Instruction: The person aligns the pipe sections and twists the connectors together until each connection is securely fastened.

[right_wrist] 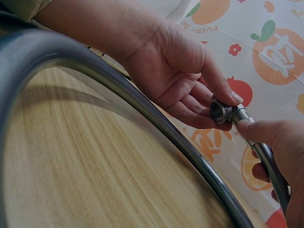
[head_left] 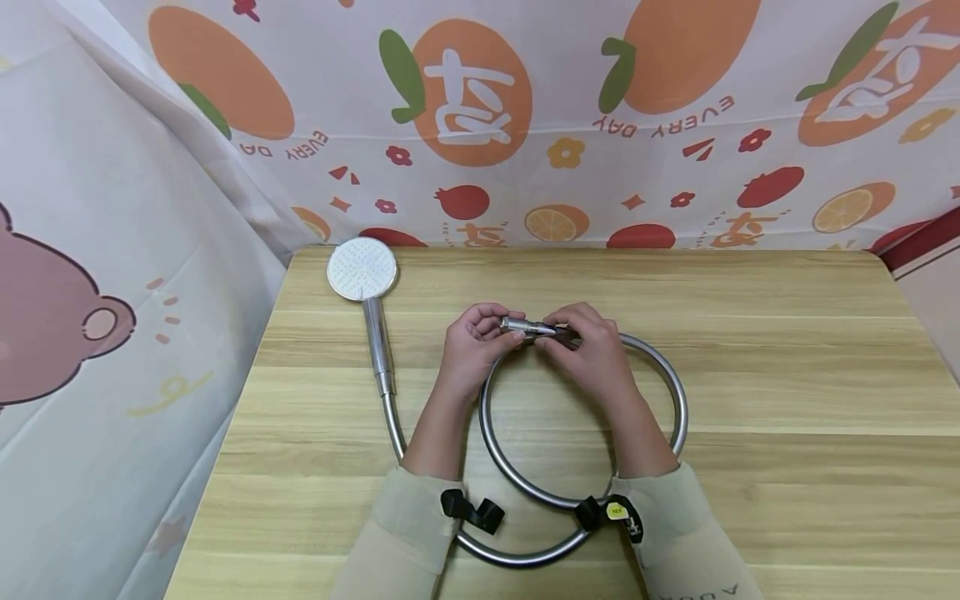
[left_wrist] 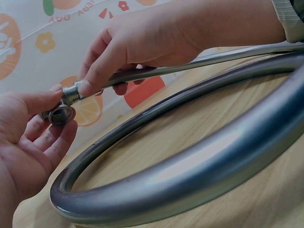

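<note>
My left hand pinches a small metal threaded fitting between thumb and fingers. The fitting's round opening shows inner threads in both wrist views. From the other side, my right hand grips the end of a grey shower hose close behind its connector. Fitting and hose end meet between the two hands, with fingertips hiding part of the joint. The hose loops in a wide coil under the forearms. It leads to a shower head with a white face and silver handle, lying face up at the table's far left.
Beneath everything is a light wooden table. A white curtain printed with fruit hangs along its back edge, and another cloth hangs at the left. Black camera mounts sit on both wrists, near the coiled hose.
</note>
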Tool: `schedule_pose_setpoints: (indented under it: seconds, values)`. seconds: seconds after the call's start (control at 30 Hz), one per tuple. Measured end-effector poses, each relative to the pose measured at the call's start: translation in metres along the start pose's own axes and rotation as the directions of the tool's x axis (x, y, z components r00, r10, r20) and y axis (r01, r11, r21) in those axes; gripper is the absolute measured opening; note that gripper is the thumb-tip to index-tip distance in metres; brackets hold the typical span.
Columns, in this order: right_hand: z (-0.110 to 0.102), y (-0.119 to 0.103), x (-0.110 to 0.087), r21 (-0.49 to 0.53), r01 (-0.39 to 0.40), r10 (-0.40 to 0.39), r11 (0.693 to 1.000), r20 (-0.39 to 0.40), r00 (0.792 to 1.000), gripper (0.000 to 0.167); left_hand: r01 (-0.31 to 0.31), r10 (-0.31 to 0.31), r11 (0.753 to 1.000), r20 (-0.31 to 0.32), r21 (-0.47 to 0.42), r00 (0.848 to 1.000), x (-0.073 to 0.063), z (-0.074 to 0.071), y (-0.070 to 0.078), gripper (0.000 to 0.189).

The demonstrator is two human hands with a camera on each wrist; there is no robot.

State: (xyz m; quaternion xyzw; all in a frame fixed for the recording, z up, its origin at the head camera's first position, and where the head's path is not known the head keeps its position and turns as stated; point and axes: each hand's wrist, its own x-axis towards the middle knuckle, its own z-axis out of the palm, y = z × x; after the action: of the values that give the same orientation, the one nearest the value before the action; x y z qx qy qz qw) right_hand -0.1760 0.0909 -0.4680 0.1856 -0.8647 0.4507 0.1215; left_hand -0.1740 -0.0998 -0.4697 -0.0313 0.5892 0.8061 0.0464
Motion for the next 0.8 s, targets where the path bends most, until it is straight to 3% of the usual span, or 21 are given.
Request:
schedule_pose_setpoints:
  seconds: [0.5, 0.8]
  values:
    - [0.0001, 0.0024, -0.0003, -0.006, 0.005, -0.005, 1.0, 0.002, 1.0, 0.038, -0.007, 0.007, 1.0, 0.003, 0.011, 1.0, 0.0003, -0.0012, -0.0018, 0.032]
    - [-0.0003, 0.0008, -0.0008, 0.006, -0.004, 0.004, 1.0, -0.002, 1.0, 0.029, -0.006, 0.006, 1.0, 0.0, 0.013, 1.0, -0.0001, -0.0007, -0.0013, 0.033]
